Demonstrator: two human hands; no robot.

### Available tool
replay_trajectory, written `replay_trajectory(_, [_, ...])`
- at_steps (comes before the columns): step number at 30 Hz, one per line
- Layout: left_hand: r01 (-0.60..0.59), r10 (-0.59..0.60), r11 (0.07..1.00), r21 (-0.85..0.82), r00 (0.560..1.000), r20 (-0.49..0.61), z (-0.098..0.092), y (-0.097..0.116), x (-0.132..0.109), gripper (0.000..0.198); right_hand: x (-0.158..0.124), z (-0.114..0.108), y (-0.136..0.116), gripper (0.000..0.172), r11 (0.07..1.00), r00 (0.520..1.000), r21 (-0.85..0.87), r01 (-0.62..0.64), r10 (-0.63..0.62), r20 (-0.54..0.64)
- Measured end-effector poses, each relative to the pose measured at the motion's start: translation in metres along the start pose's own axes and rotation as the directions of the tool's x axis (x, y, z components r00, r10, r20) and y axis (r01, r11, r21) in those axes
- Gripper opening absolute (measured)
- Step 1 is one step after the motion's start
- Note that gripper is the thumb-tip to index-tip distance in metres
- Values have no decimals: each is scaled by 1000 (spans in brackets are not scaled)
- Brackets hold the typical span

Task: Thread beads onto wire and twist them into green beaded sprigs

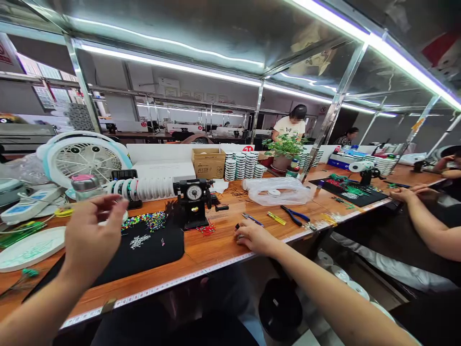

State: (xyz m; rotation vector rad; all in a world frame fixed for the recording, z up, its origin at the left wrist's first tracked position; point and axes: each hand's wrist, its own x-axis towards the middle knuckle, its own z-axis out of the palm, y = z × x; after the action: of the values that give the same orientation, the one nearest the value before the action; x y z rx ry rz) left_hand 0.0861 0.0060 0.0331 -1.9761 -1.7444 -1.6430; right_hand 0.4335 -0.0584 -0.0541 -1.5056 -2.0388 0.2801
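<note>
Head view, bench inventory: my right hand (255, 239), fingers bunched on a small dark piece (237, 226), grip unclear, on the wooden workbench (219, 250); my left hand (91, 235), raised, fingers apart, over a black mat (151, 252) with coloured beads (144, 222); a black dial-faced machine (194, 202); a standing person (290, 122) across the room.

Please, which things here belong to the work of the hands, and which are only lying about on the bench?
Likely part of the work: left hand, right hand, black mat, coloured beads, black dial machine.
Probably just lying about: desk fan, cardboard box, potted plant, blue-handled pliers.
</note>
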Motion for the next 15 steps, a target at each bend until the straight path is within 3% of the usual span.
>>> replay_trajectory(1, [-2,8,996,-93,998,64,-2,8,-20,25,1,3,-1,8,999,998,19,-32,33,-53])
replay_trajectory(3, [57,29,959,-277,954,297,-2,21,-61,20,0,10,-12,22,993,976,54,-107,115,-184])
replay_trajectory(4, [116,56,929,-351,895,443,0,27,-81,19,-3,14,-23,29,987,956,89,-137,155,-250])
replay_trajectory(6, [291,65,875,-388,723,688,7,36,-114,21,-14,26,-54,37,967,933,209,-144,203,-298])
replay_trajectory(7, [375,48,841,-390,666,745,10,39,-127,26,-22,34,-72,34,930,939,349,-114,216,-269])
replay_trajectory(8, [436,40,805,-404,638,769,14,41,-138,28,-29,43,-89,31,883,969,462,-81,179,-172])
replay_trajectory(12, [533,-34,710,-461,679,733,15,37,-159,19,-51,85,-137,31,724,985,670,-164,162,65])
replay_trajectory(15, [619,-110,652,-438,649,753,3,25,-159,21,-58,105,-139,36,675,970,697,-241,150,190])
